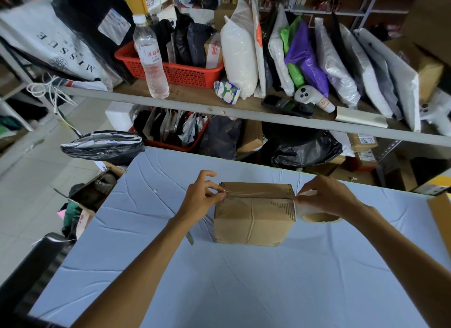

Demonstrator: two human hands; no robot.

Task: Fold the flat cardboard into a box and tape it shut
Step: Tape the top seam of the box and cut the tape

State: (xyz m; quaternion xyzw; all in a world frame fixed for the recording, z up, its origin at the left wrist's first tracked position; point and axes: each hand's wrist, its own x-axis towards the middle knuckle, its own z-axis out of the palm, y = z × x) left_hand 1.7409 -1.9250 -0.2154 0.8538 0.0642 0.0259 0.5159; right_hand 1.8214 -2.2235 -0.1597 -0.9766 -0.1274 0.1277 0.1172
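Note:
A small brown cardboard box stands folded on the light blue table, its top flaps closed. A strip of clear tape runs across the top seam from left to right. My left hand pinches the strip's free end at the box's upper left corner. My right hand grips the tape roll just off the box's right side, the roll hanging low beside the box wall.
A grey shelf rail crosses behind the table, loaded with a water bottle, a red basket and bagged parcels. A black bag lies at the table's far left corner. A cardboard edge stands at the right.

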